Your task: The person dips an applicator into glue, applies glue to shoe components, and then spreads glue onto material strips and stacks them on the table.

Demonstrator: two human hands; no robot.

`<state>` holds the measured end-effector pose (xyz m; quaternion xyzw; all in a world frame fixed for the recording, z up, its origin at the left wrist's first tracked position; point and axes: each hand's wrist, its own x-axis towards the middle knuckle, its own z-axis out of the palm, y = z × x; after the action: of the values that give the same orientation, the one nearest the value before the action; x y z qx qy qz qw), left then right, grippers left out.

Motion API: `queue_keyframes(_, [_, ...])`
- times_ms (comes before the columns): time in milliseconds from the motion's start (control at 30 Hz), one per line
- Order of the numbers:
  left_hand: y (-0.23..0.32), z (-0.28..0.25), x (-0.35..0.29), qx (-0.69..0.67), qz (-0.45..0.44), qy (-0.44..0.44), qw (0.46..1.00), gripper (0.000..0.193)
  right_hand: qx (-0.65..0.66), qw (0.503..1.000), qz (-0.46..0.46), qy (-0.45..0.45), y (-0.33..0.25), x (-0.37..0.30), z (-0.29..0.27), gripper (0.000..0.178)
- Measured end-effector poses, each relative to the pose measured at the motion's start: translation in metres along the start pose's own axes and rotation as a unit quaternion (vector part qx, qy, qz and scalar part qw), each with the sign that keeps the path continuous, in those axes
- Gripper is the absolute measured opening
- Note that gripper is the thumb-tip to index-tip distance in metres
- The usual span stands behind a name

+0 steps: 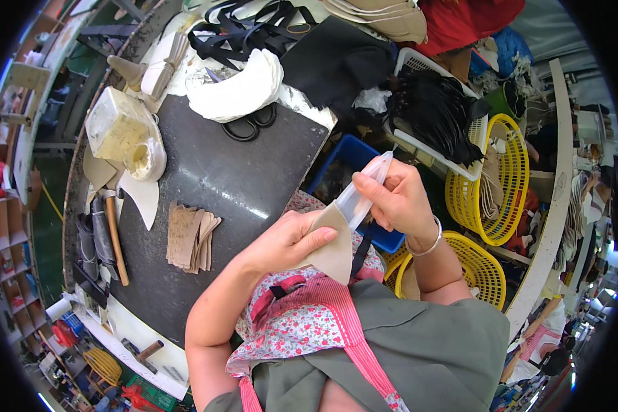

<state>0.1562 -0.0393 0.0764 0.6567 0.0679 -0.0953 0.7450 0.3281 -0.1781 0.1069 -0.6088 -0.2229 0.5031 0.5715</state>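
Observation:
In front of my chest, my left hand (281,240) is closed on a beige, leather-like piece (338,248), its thumb lying on top. Close by on the right, my right hand (406,199) pinches a translucent white plastic piece (354,203), long and pointed at its upper end. The lower end of this plastic meets the upper edge of the beige piece; whether it goes inside or lies against it, I cannot tell. What kind of article either is does not show clearly. A blue bin (343,161) sits below and behind the right hand.
On the dark work board (220,172) lie a stack of beige strips (191,237) and black-handled scissors (250,125) partly under white pieces (237,89). A glue tub (146,162) and a wooden-handled tool (115,240) stand left. Yellow baskets (474,213) and a white crate (436,154) flank the right.

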Motion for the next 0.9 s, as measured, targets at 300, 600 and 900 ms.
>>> queue_keyframes(300, [-0.032,0.037,0.018,-0.106,0.063,0.229,0.966,0.034,0.054,0.964,-0.140,0.220,0.015,-0.009,-0.012,0.019])
queue_keyframes(600, [-0.089,0.058,0.089,0.076,-0.035,0.320,0.944,0.032,-0.066,0.898,-0.219,0.375,0.010,-0.009,-0.072,0.033])
queue_keyframes(900, [-0.105,0.091,0.105,0.290,-0.027,0.213,0.933,0.072,-0.249,0.844,-0.295,0.372,0.033,-0.006,-0.101,0.016])
